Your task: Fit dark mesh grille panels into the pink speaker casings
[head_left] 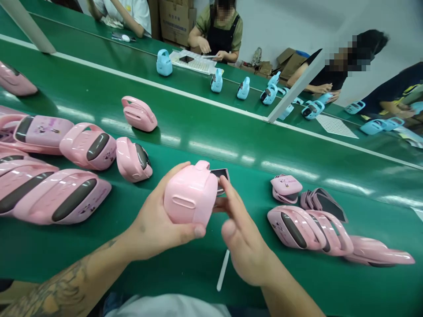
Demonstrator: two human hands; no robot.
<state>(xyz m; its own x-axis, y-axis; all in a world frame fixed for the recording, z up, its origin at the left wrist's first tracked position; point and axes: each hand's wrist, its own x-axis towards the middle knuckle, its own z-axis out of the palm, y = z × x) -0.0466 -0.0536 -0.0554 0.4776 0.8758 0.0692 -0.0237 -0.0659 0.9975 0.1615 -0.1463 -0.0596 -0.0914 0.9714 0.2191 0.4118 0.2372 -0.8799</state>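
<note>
A pink plastic housing with a handle loop on top (188, 196) sits in my left hand (148, 224), whose fingers and thumb wrap round it above the table. A slot-like mark shows on the side facing me. At its right edge is a dark panel with a pale rim (220, 174). My right hand (246, 237) is beside the housing, fingers stretched out with the tips at the panel and the thumb apart. Some of its fingertips are hidden behind the panel. Below, between my hands, a white stick-like tool (223, 270) lies on the green table.
Several pink handled units (66, 198) crowd the left, and more (304, 226) lie at right beside a small stack of printed pink covers (287, 187). One pink unit (139, 113) stands on the green belt (211, 127). Beyond a white rail, people handle light-blue units (164, 64).
</note>
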